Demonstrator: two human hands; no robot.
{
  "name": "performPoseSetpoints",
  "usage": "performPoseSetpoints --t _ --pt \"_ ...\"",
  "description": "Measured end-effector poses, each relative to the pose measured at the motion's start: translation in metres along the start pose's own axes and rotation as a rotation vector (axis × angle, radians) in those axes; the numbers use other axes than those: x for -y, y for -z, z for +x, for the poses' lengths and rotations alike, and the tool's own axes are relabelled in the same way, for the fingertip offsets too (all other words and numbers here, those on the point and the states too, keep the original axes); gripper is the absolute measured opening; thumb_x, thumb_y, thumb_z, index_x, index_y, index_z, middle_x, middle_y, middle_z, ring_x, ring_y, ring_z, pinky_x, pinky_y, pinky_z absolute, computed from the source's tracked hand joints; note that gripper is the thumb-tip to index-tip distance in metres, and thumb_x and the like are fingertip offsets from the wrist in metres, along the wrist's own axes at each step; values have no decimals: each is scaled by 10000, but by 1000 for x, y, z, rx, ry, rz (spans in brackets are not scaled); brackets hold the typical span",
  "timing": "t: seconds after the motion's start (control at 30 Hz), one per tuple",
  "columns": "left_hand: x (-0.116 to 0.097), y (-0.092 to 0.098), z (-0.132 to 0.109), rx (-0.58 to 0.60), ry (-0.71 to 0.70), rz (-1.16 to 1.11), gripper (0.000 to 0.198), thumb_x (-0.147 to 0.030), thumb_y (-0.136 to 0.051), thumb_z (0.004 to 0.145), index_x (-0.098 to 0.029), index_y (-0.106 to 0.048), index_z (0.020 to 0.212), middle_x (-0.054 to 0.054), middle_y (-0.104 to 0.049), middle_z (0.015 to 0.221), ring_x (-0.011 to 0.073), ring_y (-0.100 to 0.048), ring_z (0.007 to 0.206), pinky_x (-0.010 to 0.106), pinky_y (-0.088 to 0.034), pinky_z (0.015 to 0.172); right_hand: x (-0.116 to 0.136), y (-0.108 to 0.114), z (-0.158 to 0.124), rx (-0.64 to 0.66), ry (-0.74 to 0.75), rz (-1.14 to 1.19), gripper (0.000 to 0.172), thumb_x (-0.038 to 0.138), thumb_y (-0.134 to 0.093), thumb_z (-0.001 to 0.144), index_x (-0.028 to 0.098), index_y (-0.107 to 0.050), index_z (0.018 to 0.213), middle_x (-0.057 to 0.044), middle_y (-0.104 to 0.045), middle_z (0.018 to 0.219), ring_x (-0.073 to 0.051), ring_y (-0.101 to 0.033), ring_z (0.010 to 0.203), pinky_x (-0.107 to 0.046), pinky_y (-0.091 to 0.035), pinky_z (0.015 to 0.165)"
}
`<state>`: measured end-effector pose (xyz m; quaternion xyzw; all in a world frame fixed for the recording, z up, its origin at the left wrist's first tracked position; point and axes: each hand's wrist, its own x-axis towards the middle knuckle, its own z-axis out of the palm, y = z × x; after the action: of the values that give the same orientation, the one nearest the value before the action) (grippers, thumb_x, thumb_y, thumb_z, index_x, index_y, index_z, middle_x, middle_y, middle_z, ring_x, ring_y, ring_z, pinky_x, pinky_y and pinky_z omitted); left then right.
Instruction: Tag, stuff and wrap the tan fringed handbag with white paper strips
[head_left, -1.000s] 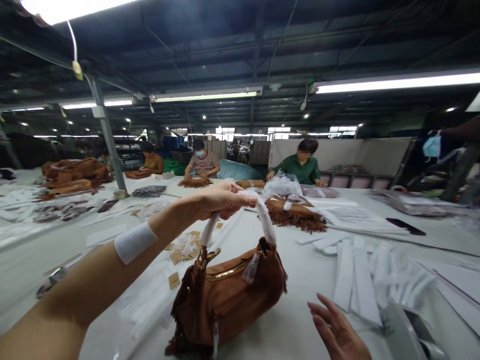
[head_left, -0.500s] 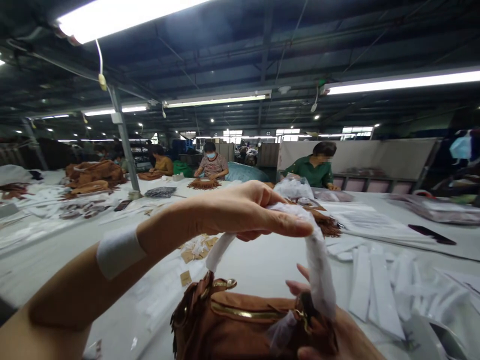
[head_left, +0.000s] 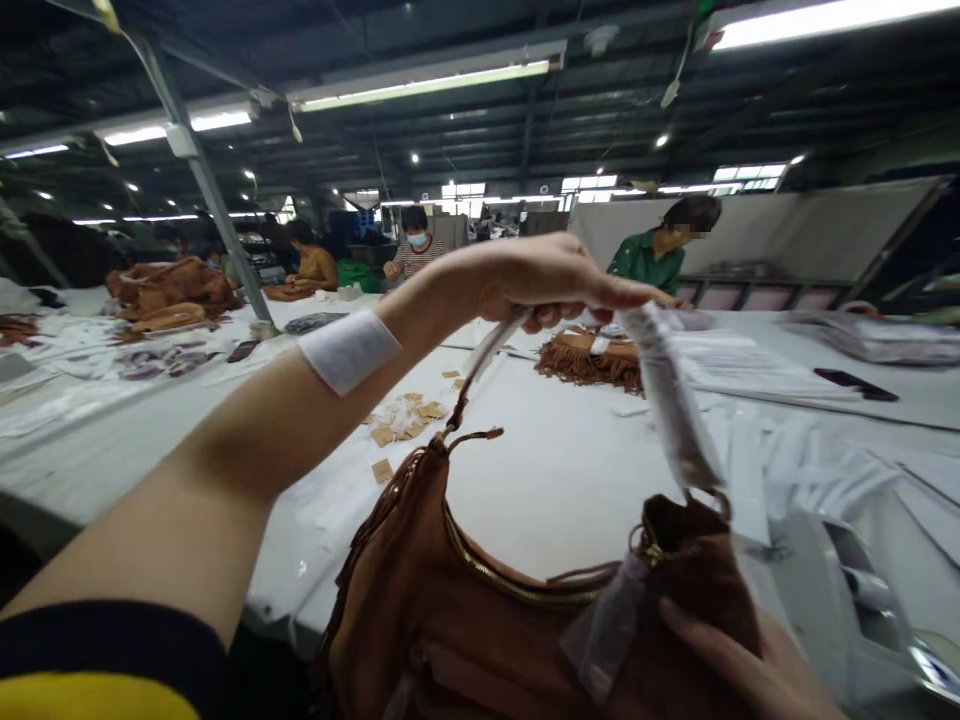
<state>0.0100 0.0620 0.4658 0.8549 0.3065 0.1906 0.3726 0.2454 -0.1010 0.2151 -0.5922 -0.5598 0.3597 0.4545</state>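
Two hands share the brown bag (head_left: 465, 600), its length running nine to three o'clock, with the left hand (head_left: 547, 285) closed on its wrapped handle (head_left: 671, 400) at twelve and the right hand (head_left: 750, 670) cupping its end at five.

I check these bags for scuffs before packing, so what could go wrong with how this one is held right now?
1. The left hand hangs the brown fringed handbag by its white-wrapped handle; the wrapping could slip or tear.
2. The bag seems to hang off the table at its near edge, with only the right hand at one end; it might drop.
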Motion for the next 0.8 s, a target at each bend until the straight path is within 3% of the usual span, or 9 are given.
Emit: performPoseSetpoints --t 0.17,0.27,0.4,0.63,0.8 --pt "134 -36 83 -32 117 -66 455 -522 -758 657 -131 -541 573 -52 -399 459 59 -350 415 214 -213 420 -51 -17 55 145 -350 242 634 582 -686 652 133 -643 1097 -133 -685 1112 -346 -616 1066 -439 -520 931" --pt "211 -68 130 -120 192 -122 469 -550 -758 613 -148 -525 550 -64 -367 432 65 -323 421 224 -209 428 -100 -19 94 112 -376 152 697 579 -700 603 120 -622 1121 -137 -679 1124 -346 -608 1081 -446 -499 957" --pt "293 -103 177 -187 258 -150 459 -573 -721 618 -136 -579 593 -59 -400 453 73 -330 447 227 -239 449 -154 -15 126 136 -393 131 756 550 -701 604 126 -565 1215 -130 -650 1190 -320 -605 1096 -413 -501 950" --pt "397 -137 237 -233 344 -191 419 -539 -687 639 -122 -653 666 -27 -514 529 99 -429 518 225 -315 505 -179 -16 170 117 -455 148 628 433 -662 609 119 -594 1149 -121 -679 1132 -312 -633 1031 -405 -503 910" --pt "444 -152 251 -299 413 -183 390 -514 -654 685 -127 -683 716 -4 -579 589 123 -504 578 234 -389 573 -186 -26 199 101 -478 1 601 369 -584 586 116 -622 1130 -95 -706 1066 -291 -651 969 -364 -512 848"
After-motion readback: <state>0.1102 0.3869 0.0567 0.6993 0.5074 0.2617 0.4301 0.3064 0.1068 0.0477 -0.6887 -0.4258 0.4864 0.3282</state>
